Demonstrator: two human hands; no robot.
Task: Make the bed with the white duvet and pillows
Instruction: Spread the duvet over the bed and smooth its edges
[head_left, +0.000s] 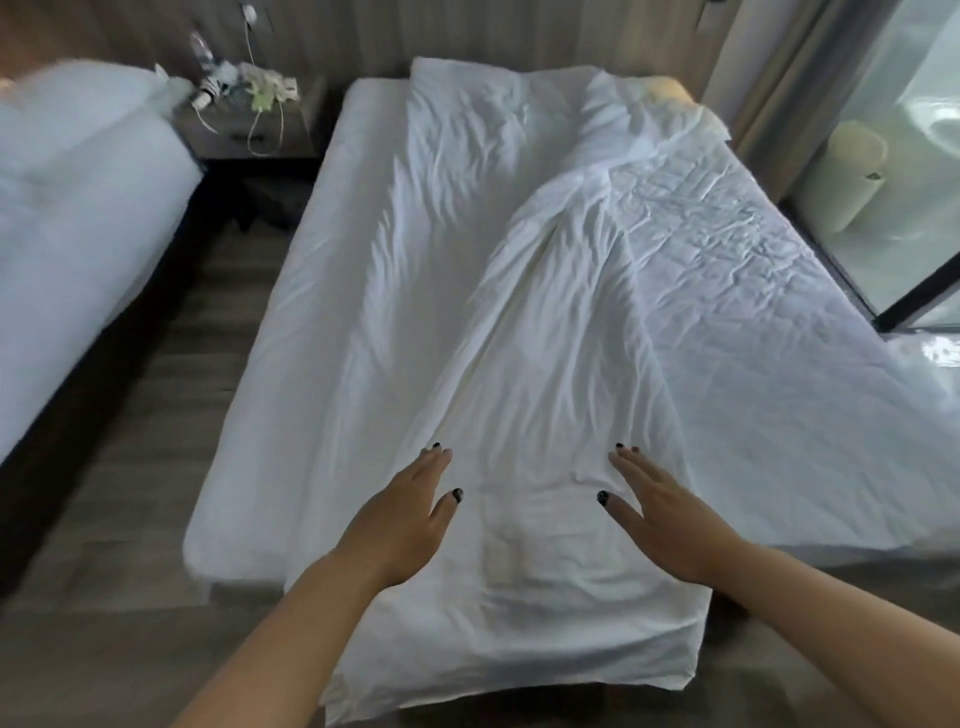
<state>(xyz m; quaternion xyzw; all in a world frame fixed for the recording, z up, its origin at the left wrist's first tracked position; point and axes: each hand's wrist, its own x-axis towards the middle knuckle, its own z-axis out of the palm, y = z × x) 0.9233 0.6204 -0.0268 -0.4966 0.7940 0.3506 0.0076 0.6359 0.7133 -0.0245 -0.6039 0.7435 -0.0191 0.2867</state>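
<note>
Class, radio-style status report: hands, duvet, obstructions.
Left hand open, right hand open, both flat on duvet. Duvet rumpled, bunched down the middle. Nothing in the way.

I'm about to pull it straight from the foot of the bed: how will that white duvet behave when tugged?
The white duvet looks floppy: it lies in long creases and drapes over the foot of the bed. It will probably bunch rather than slide as one piece. It seems light, since the left hand and right hand barely dent it.

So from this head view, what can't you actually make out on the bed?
- Pillows: none clearly visible; the bunched duvet covers the head end.
- Foot edge of the bed: hidden under overhanging duvet.
- Nightstand clutter: blurred.
- Left hand, right hand: contact with the duvet unclear.
</note>
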